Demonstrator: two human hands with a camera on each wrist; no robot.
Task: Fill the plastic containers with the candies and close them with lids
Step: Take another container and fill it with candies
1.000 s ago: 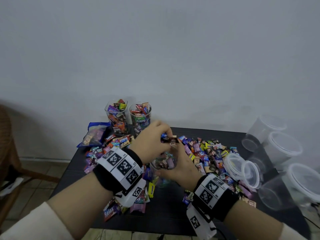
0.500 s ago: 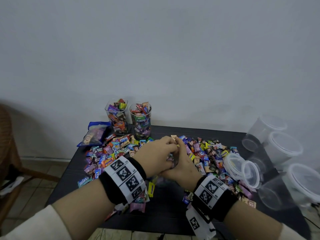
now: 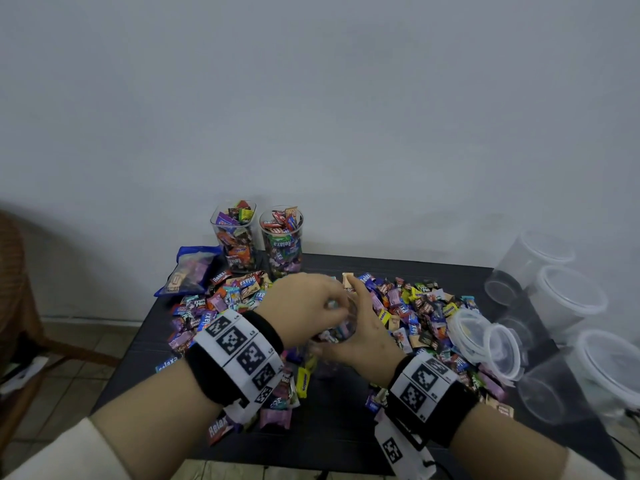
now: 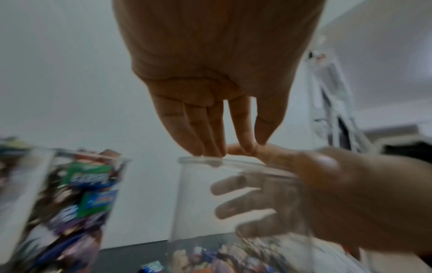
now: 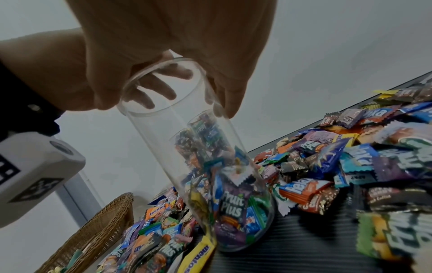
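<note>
The right hand [image 3: 360, 336] is gripping the clear container [image 5: 198, 147], standing on the desk [image 3: 332, 424] amid loose candies [image 3: 415, 306]. The left hand [image 3: 304, 310], grip relaxed wide, is hovering over its rim. Two filled containers [image 3: 259, 237] are standing behind.

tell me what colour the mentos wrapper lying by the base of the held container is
Yellow, with dark blue lettering: the mentos wrapper shows best in the right wrist view.

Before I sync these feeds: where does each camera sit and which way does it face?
Head: looks down at the table, both hands, forearms and wristbands.
Left wrist: looks along the left hand to the clear container.
Right wrist: looks along the right hand at the candies.
Shared: that container, gripped by the right hand.
</note>
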